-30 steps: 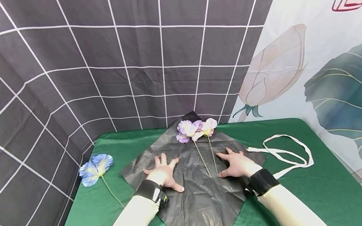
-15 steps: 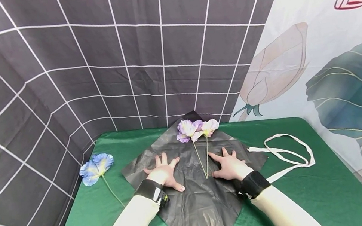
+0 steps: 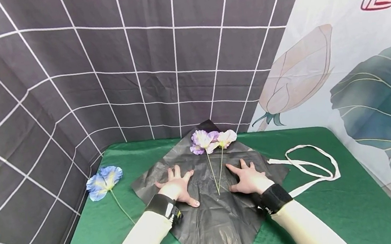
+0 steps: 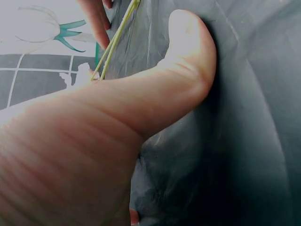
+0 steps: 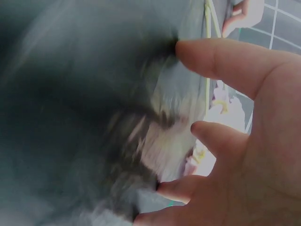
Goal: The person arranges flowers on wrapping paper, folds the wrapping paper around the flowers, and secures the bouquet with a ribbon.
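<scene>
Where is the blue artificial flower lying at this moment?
In the head view, the blue artificial flower lies on the green tablecloth at the far left, by the grid-patterned wall, off the black plastic sheet and left of the left hand.

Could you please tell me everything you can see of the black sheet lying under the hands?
The black sheet looks like thin, crinkled, slightly glossy plastic film. It lies flat on the green tablecloth, turned like a diamond, its far corner by the backdrop. The left hand and right hand press on it with spread fingers, and two flower stems lie between them.
</scene>
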The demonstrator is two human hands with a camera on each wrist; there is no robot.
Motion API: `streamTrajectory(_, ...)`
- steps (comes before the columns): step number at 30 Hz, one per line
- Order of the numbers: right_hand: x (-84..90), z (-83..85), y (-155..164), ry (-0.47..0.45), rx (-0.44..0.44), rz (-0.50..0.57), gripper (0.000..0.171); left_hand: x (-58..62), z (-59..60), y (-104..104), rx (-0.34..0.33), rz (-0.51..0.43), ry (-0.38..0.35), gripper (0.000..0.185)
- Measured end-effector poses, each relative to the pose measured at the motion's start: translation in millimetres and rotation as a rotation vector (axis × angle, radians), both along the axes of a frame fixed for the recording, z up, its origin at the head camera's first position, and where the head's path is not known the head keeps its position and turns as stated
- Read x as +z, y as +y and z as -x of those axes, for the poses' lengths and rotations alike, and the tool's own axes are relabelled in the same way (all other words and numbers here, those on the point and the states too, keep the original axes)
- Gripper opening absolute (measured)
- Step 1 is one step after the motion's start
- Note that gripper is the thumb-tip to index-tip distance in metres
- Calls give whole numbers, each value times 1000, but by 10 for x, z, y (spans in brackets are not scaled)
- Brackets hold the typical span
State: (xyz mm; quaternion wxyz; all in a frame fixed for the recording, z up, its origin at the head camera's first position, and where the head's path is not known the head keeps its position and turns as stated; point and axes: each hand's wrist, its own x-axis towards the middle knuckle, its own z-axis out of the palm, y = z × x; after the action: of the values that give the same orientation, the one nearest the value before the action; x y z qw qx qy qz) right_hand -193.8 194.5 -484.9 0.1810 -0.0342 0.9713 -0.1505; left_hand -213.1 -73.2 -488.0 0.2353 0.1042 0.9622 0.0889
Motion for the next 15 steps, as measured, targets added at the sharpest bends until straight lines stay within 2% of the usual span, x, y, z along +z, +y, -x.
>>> streamTrajectory(15, -12, -23, 319, 9, -19, 14, 107, -13, -12, 13, -2, 22, -4, 120)
